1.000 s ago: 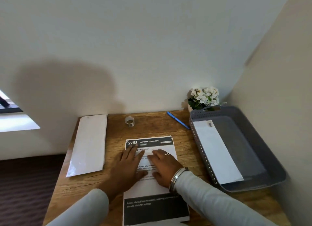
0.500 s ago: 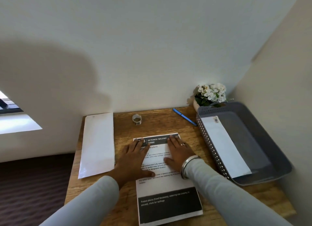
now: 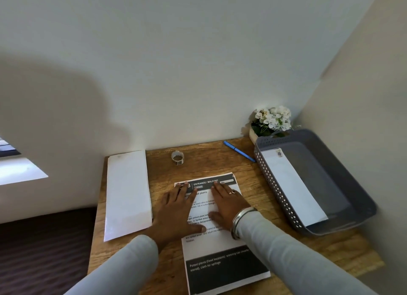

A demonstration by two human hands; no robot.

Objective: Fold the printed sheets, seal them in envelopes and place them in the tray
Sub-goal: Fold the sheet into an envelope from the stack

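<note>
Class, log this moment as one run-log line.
step: sheet unfolded | left hand: flat on sheet | right hand: flat on sheet | tray: one envelope inside

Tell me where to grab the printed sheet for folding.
Probably the far short edge, pinched at both corners from the wall side: the printed sheet lies flat on the table, and the left hand and right hand rest flat just short of it.
</note>
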